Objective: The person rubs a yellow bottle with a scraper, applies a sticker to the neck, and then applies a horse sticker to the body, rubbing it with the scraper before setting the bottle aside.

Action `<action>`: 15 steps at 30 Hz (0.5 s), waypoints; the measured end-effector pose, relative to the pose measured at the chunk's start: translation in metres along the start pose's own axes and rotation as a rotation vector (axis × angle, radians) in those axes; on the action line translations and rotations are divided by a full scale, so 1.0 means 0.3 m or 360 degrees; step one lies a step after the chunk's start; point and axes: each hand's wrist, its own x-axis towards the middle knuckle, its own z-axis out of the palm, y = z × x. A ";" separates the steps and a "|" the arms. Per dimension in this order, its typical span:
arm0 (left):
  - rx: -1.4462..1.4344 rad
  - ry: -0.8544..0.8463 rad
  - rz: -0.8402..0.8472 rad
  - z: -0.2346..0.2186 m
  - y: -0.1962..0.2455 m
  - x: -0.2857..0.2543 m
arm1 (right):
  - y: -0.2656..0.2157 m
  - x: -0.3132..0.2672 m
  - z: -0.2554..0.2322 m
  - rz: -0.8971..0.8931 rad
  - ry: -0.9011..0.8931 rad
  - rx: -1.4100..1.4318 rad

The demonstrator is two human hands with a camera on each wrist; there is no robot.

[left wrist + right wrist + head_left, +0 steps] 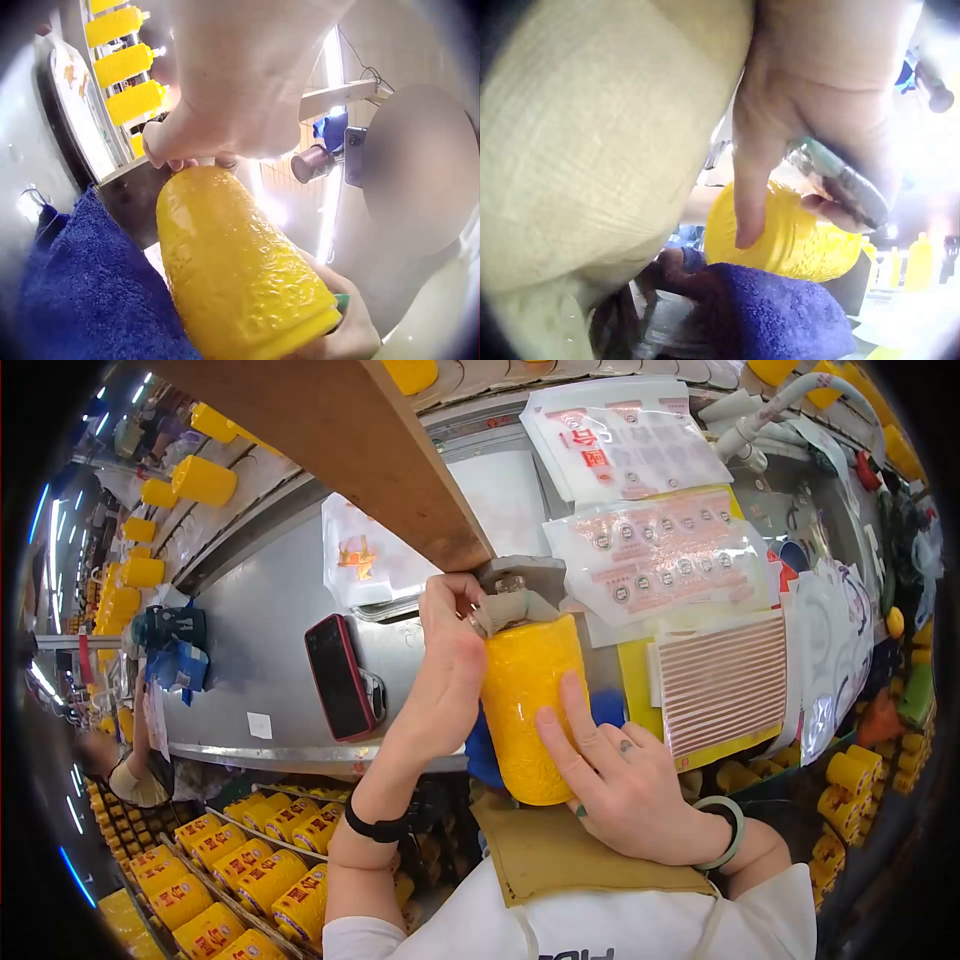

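At the centre of the head view a yellow bottle stands upright, its top tucked under a grey metal fitting at the end of a brown wooden beam that runs in from the upper left of the frame. The left hand is curled round the bottle's neck, fingers wrapped over the top just below the fitting; the left wrist view shows the same fingertips closed around the narrow top of the textured yellow body. The right hand lies against the lower right side of the bottle with its fingers spread and nearly straight, pressing on the wall rather than clamping it. A blue cloth sits directly beneath and beside the bottle. Left of centre a dark phone leans on the grey metal surface. Sheets of printed labels hang at the upper right. Labelled yellow bottles lie in rows at the lower left.
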 end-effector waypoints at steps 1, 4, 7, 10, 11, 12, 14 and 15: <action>0.0216 -0.0009 0.0023 0.004 -0.002 0.009 | 0.002 -0.002 -0.001 0.0012 -0.0064 0.0074; -0.0001 0.0054 0.0075 -0.012 0.068 0.008 | 0.030 -0.019 -0.003 0.0041 -0.0093 0.0262; -0.0350 0.0195 0.0010 -0.022 0.001 -0.025 | 0.061 -0.045 0.026 0.0222 -0.0021 0.0399; -0.0410 0.0084 -0.0079 -0.016 0.037 -0.034 | 0.082 -0.054 0.099 0.0382 -0.0002 0.0450; -0.0471 0.0082 -0.0113 -0.011 0.021 -0.035 | 0.089 -0.053 0.121 0.0426 -0.0085 0.0499; -0.0530 0.0081 -0.0146 -0.011 0.012 -0.035 | 0.090 -0.047 0.133 0.0469 -0.0166 0.0548; -0.0527 0.0113 -0.0136 -0.010 0.015 -0.037 | 0.061 -0.033 0.090 0.0507 -0.0240 0.0511; -0.0527 0.0133 -0.0119 -0.008 0.015 -0.031 | 0.047 -0.025 0.061 0.0555 -0.0308 0.0465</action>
